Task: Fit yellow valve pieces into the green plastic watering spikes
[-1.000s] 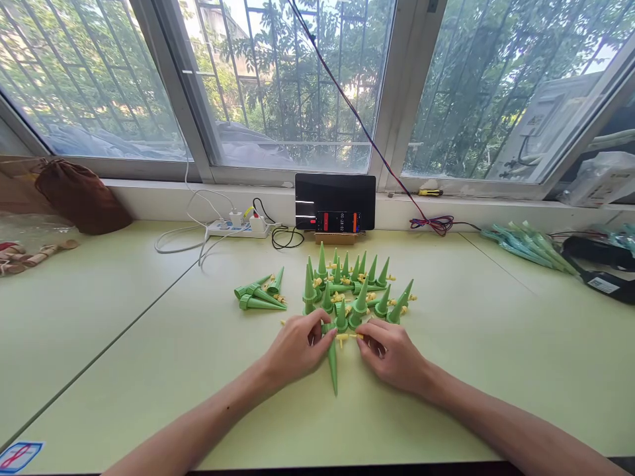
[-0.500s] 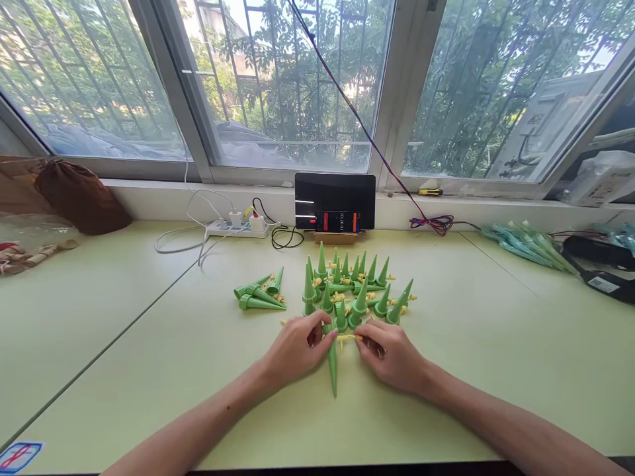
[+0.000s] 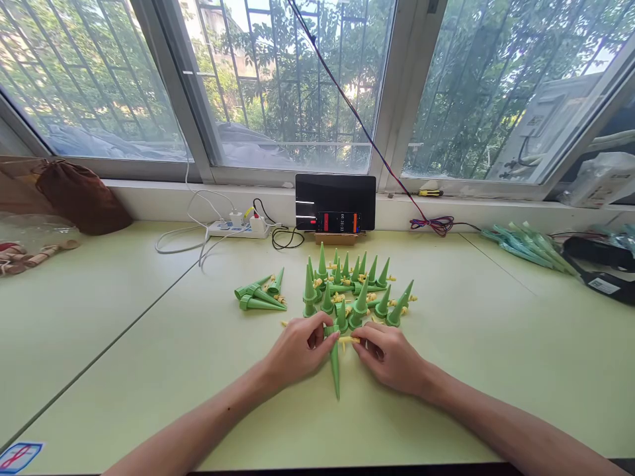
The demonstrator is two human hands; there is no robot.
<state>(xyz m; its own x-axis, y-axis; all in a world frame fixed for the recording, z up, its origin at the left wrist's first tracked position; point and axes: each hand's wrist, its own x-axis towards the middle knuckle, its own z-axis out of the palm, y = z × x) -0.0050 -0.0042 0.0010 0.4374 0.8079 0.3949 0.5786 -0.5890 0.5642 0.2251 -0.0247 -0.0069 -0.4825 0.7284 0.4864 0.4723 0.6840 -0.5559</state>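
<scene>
Between thumb and fingers, my left hand (image 3: 301,345) pinches a green plastic spike (image 3: 335,370) by its wide capped end, the tip pointing toward me. My right hand (image 3: 391,352) is closed on a small yellow plastic valve (image 3: 349,340), whose free end meets or nearly meets the spike's cap; whether it sits inside I cannot tell. Just beyond my hands stands a cluster of green spikes (image 3: 360,304), most upright on their caps, with yellow valves poking out among them. Left of that lies a small heap of spikes (image 3: 260,295) on their sides.
Behind the cluster a phone (image 3: 341,222) showing a timer leans against a black tablet (image 3: 335,192). A white power strip (image 3: 238,229) with cables sits to its left. A brown bag (image 3: 79,198) is at far left; green-blue plastic packets (image 3: 526,246) and a black strap (image 3: 602,268) lie right.
The spike in my left hand has shifted slightly to the right. My right hand has moved a little left, bringing the yellow valve closer to the cap.
</scene>
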